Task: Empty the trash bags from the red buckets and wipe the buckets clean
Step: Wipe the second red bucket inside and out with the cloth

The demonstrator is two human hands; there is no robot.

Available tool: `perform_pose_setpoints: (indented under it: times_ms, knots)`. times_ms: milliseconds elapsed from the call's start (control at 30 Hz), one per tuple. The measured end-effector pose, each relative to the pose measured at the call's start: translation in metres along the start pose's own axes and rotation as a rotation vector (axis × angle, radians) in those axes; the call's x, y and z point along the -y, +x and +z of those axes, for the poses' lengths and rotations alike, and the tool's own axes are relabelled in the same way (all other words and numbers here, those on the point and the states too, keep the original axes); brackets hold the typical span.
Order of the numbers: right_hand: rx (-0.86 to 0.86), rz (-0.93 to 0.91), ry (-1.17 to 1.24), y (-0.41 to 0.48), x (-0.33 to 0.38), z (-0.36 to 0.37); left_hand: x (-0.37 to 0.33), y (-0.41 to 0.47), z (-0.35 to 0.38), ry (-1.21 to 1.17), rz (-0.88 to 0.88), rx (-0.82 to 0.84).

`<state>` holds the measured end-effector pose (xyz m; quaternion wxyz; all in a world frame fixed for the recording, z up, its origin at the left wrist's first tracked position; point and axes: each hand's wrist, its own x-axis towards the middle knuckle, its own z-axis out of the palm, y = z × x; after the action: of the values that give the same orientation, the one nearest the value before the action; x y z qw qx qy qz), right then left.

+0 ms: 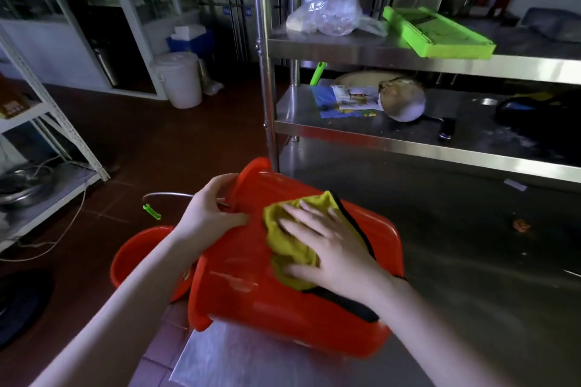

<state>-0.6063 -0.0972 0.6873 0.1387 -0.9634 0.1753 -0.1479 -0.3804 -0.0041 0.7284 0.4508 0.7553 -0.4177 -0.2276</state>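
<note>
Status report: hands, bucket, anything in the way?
Left hand grips red bucket at the rim, bucket on its side on steel table. Right hand flat, pressing yellow cloth on its wall. Nothing blocking; second bucket on floor.

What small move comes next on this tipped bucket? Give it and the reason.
Probably slide the right hand and yellow cloth along the side of the red bucket toward its rim: the cloth covers only one patch of that wall, and the left hand grips the rim.

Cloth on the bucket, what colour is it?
Yellow with a black edge. The head view shows the cloth best, under the right hand on the bucket.
</note>
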Motion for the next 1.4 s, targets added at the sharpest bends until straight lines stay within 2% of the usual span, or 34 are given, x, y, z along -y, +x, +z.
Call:
perform_pose_setpoints:
  times_ms: [100,167,233,400,567,633,733,800,867,933,1000,1100,1300,1400]
  knots:
    - [-0.099,0.034,0.045,-0.042,-0.019,-0.009,-0.008,0.009,-0.002,0.057,0.067,-0.009]
    - [-0.210,0.112,0.137,-0.057,-0.034,-0.013,-0.019,0.016,-0.003,0.118,0.138,-0.042]
    - [-0.241,0.206,0.222,-0.067,-0.050,-0.013,-0.031,0.022,-0.010,0.178,0.198,-0.087]
    - [-0.039,0.378,0.290,-0.067,-0.073,0.007,-0.042,0.017,-0.038,0.394,0.331,-0.151]
    - [0.131,0.379,0.064,-0.043,-0.074,0.032,-0.028,-0.007,-0.052,0.566,0.485,-0.196]
    - [0.068,0.347,0.076,-0.028,-0.064,0.036,-0.018,-0.018,-0.051,0.659,0.570,-0.195]
    - [-0.169,0.281,0.224,0.004,-0.036,0.028,-0.001,-0.035,-0.048,0.757,0.614,-0.157]
    - [-0.305,0.320,0.419,0.025,-0.015,0.016,0.010,-0.048,-0.044,0.781,0.637,-0.132]
    - [-0.352,0.417,0.584,0.045,0.005,0.003,0.019,-0.063,-0.039,0.773,0.669,-0.105]
    - [-0.317,0.553,0.720,0.061,0.019,-0.005,0.028,-0.079,-0.036,0.791,0.697,-0.079]
    - [-0.224,0.654,0.730,0.071,0.030,-0.008,0.036,-0.093,-0.032,0.835,0.710,-0.053]
    - [-0.134,0.701,0.727,0.077,0.042,0.000,0.043,-0.110,-0.028,0.874,0.744,-0.062]
    - [-0.143,0.730,0.693,0.080,0.053,0.020,0.053,-0.124,-0.040,0.818,0.539,-0.181]
    - [-0.091,0.760,0.748,0.082,0.052,0.027,0.064,-0.139,-0.056,0.708,0.322,-0.304]
